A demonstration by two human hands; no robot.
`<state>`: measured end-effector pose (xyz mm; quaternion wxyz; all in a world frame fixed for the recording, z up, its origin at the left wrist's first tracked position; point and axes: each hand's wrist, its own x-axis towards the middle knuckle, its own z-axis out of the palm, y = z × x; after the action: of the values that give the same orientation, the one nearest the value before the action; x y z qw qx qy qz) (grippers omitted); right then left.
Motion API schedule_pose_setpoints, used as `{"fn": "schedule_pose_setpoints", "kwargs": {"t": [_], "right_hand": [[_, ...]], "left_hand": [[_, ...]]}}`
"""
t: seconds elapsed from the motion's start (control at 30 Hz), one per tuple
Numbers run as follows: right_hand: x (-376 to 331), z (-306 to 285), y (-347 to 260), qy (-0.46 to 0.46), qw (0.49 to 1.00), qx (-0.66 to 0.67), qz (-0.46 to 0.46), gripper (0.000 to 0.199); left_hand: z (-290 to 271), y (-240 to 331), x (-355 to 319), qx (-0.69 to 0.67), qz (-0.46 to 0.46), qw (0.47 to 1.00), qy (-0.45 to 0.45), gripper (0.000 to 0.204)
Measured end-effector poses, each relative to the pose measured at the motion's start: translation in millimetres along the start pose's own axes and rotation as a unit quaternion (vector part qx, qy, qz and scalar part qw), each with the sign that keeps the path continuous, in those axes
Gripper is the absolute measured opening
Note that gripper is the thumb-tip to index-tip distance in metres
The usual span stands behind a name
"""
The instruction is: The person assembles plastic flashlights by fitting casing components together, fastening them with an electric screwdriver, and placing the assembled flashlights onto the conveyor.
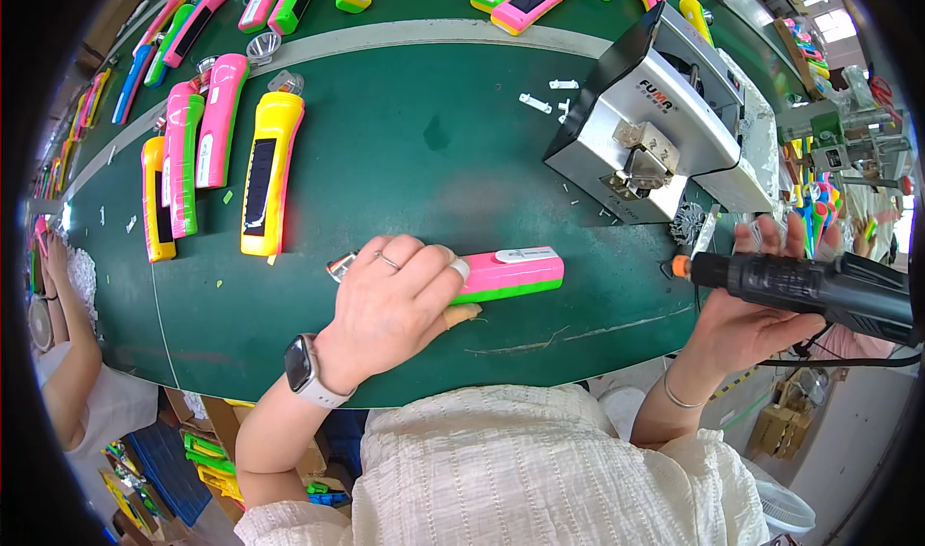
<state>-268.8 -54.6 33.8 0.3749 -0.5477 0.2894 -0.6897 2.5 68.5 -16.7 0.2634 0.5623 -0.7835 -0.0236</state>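
A pink and green flashlight (511, 274) with a white switch plate lies on the green work surface. My left hand (395, 291) wraps over its head end, fingers closed round it; a bit of the clear head shows past the knuckles. Tape covers some of my fingertips. At the right, a black electric screwdriver (809, 286) with an orange tip points left across the palm of my right hand (737, 329). The fingers of that hand are stretched out beyond the tool, with the thumb apart below it. Whether the palm touches the tool is hard to see.
A silver and black screw-feeder machine (665, 122) stands right of centre, small white parts beside it. At the left lie a yellow flashlight (273, 175) and several pink, green and yellow ones. More line the far strip. Another person's arm (77, 353) is at the left edge.
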Motion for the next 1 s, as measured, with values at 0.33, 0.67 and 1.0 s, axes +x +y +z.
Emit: {"fn": "schedule_pose_setpoints", "kwargs": {"t": [0.33, 0.67, 1.0], "right_hand": [[-4.7, -1.9, -5.4, 0.108, 0.945, -0.17, -0.256, 0.061], [-62.0, 67.9, 52.7, -0.478, 0.806, -0.335, -0.102, 0.043], [-59.6, 68.5, 58.0, -0.492, 0.819, -0.29, 0.051, 0.029]], "left_hand": [[-6.3, -3.5, 7.8, 0.002, -0.027, 0.999, -0.017, 0.039], [-3.8, -7.9, 0.5, 0.031, -0.047, 0.998, 0.006, 0.04], [-1.7, -13.3, 4.9, 0.037, 0.011, 0.999, 0.014, 0.041]]}}
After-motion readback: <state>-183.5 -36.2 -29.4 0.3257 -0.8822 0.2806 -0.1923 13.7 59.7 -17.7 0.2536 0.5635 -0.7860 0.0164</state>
